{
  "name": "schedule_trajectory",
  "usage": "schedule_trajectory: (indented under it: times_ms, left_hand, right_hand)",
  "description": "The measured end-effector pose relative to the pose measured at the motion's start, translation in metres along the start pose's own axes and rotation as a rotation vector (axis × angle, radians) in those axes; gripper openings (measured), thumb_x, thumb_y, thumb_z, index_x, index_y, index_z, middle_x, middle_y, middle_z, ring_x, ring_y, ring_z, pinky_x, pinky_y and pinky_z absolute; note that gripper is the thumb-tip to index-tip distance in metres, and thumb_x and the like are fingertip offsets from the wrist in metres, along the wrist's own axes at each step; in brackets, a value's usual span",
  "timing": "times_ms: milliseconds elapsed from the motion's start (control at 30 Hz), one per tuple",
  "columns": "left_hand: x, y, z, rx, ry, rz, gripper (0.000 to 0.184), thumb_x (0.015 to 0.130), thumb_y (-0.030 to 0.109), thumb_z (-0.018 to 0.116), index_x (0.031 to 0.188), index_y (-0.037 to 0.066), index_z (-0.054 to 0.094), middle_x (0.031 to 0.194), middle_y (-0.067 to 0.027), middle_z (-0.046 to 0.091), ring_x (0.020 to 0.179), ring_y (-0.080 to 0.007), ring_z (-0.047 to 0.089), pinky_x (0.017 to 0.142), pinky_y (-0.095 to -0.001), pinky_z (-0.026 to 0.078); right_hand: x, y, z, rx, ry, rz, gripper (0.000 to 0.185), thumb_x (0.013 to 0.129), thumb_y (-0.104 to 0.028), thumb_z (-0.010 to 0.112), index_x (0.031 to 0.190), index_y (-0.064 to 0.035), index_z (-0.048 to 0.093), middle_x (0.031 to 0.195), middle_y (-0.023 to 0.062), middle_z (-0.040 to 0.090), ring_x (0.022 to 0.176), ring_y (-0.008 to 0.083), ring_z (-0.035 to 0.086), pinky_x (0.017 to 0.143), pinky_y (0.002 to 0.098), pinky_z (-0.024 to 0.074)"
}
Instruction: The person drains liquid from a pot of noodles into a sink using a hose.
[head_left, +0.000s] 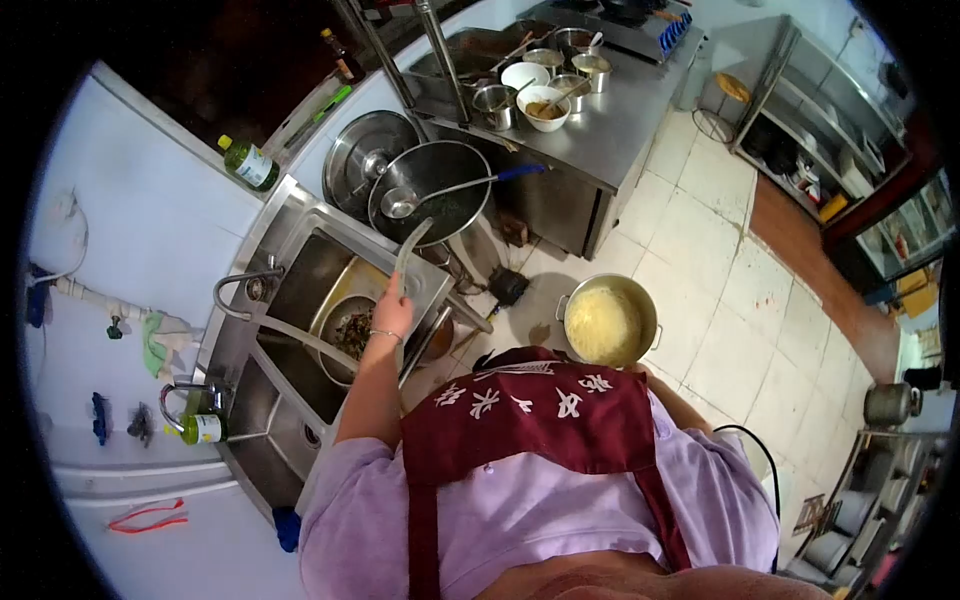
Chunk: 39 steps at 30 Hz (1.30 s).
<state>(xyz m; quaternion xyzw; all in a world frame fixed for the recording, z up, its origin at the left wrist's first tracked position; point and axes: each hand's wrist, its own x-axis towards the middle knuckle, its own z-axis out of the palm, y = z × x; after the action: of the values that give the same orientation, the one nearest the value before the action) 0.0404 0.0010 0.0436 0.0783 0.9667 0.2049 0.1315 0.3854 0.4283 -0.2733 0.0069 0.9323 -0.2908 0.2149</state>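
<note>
My left hand (394,315) is closed round a pale flexible hose (411,250). The hose's far end reaches over the rim of a tall metal stockpot (455,160). Across that pot lies a ladle (450,189) with a blue handle. From the tap (232,290) a length of pale hose runs over the sink (300,270) and passes under my forearm. In the sink sits a metal bowl (322,322) with dark, leafy-looking bits. My right forearm (680,402) shows beside the maroon apron, but the hand is hidden behind it. Near it, a two-handled pot (655,310) of yellow contents stands low down.
A round metal lid (345,155) leans behind the stockpot. On the steel counter (625,130) stand several bowls and metal containers with spoons. Green bottles (250,165) are by the sink. Shelves (810,120) line the far right, beyond the tiled floor (700,260).
</note>
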Motion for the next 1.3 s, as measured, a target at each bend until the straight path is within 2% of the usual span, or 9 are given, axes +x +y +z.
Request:
schedule_trajectory:
  times_ms: [167, 233, 300, 433, 500, 567, 833, 1033, 1300]
  left_hand:
    - [-0.002, -0.010, -0.009, -0.208, -0.012, 0.065, 0.057, 0.082, 0.014, 0.044, 0.137, 0.012, 0.028, 0.105, -0.0240, 0.056, 0.089, -0.0344, 0.057, 0.078, -0.0410, 0.043]
    - [0.001, -0.014, -0.013, -0.303, -0.092, -0.018, 0.058, 0.081, 0.012, 0.045, 0.137, 0.012, 0.028, 0.104, -0.0206, 0.058, 0.086, -0.0302, 0.058, 0.078, -0.0389, 0.043]
    - [0.020, -0.040, 0.004, -0.351, 0.005, 0.111, 0.061, 0.079, 0.010, 0.050, 0.137, 0.014, 0.030, 0.089, -0.0129, 0.061, 0.073, -0.0225, 0.055, 0.070, -0.0329, 0.044]
    - [0.020, -0.041, -0.002, -0.574, -0.125, 0.024, 0.063, 0.079, 0.008, 0.049, 0.138, 0.016, 0.027, 0.082, -0.0087, 0.059, 0.069, -0.0160, 0.053, 0.065, -0.0300, 0.043]
    - [0.016, -0.036, -0.007, -0.676, -0.169, -0.034, 0.063, 0.076, 0.007, 0.048, 0.136, 0.013, 0.029, 0.084, -0.0091, 0.058, 0.072, -0.0169, 0.054, 0.070, -0.0295, 0.043]
    - [0.020, -0.038, -0.006, -0.671, -0.197, -0.010, 0.063, 0.081, 0.009, 0.047, 0.139, 0.018, 0.024, 0.078, -0.0067, 0.058, 0.068, -0.0144, 0.052, 0.064, -0.0282, 0.043]
    - [0.018, -0.033, -0.010, -0.616, -0.251, -0.095, 0.064, 0.078, 0.008, 0.047, 0.138, 0.016, 0.025, 0.076, -0.0082, 0.056, 0.066, -0.0150, 0.051, 0.062, -0.0289, 0.043]
    - [0.028, -0.043, 0.006, -0.749, -0.225, 0.009, 0.064, 0.081, 0.006, 0.044, 0.139, 0.017, 0.021, 0.075, -0.0057, 0.054, 0.064, -0.0134, 0.050, 0.058, -0.0272, 0.043]
    - [0.022, -0.029, -0.003, -0.869, -0.276, -0.117, 0.065, 0.080, 0.005, 0.042, 0.139, 0.020, 0.020, 0.064, -0.0051, 0.050, 0.046, -0.0138, 0.048, 0.044, -0.0282, 0.042]
  right_hand:
    - [0.027, -0.011, -0.004, 0.160, -0.057, 0.101, 0.016, 0.075, -0.023, 0.052, 0.072, -0.0132, 0.064, 0.072, 0.0133, 0.063, 0.065, 0.0243, 0.059, 0.053, 0.0380, 0.0462]
    - [0.036, -0.018, -0.006, 0.174, -0.059, 0.111, 0.016, 0.075, -0.023, 0.052, 0.072, -0.0129, 0.064, 0.073, 0.0135, 0.063, 0.065, 0.0246, 0.059, 0.053, 0.0381, 0.0462]
    - [0.045, -0.025, -0.006, 0.182, -0.054, 0.122, 0.017, 0.075, -0.023, 0.052, 0.072, -0.0126, 0.064, 0.073, 0.0137, 0.063, 0.066, 0.0248, 0.059, 0.053, 0.0382, 0.0461]
    - [0.060, -0.032, -0.008, 0.192, -0.053, 0.134, 0.017, 0.075, -0.024, 0.052, 0.073, -0.0121, 0.064, 0.074, 0.0140, 0.063, 0.067, 0.0253, 0.059, 0.054, 0.0384, 0.0461]
    - [0.064, -0.037, -0.006, 0.208, -0.056, 0.146, 0.018, 0.075, -0.024, 0.052, 0.073, -0.0118, 0.064, 0.074, 0.0141, 0.063, 0.067, 0.0255, 0.059, 0.055, 0.0384, 0.0460]
    - [0.069, -0.039, -0.008, 0.205, -0.058, 0.152, 0.018, 0.075, -0.024, 0.052, 0.074, -0.0116, 0.064, 0.075, 0.0143, 0.063, 0.068, 0.0258, 0.059, 0.055, 0.0385, 0.0460]
    - [0.067, -0.046, -0.004, 0.223, -0.065, 0.169, 0.019, 0.076, -0.025, 0.052, 0.075, -0.0105, 0.064, 0.076, 0.0149, 0.062, 0.070, 0.0267, 0.059, 0.057, 0.0389, 0.0458]
    - [0.059, -0.049, 0.002, 0.238, -0.079, 0.194, 0.021, 0.076, -0.026, 0.052, 0.076, -0.0096, 0.064, 0.077, 0.0154, 0.062, 0.071, 0.0275, 0.059, 0.058, 0.0392, 0.0457]
    - [0.059, -0.050, 0.004, 0.252, -0.091, 0.205, 0.023, 0.076, -0.027, 0.051, 0.078, -0.0085, 0.064, 0.079, 0.0161, 0.062, 0.073, 0.0284, 0.059, 0.060, 0.0395, 0.0456]
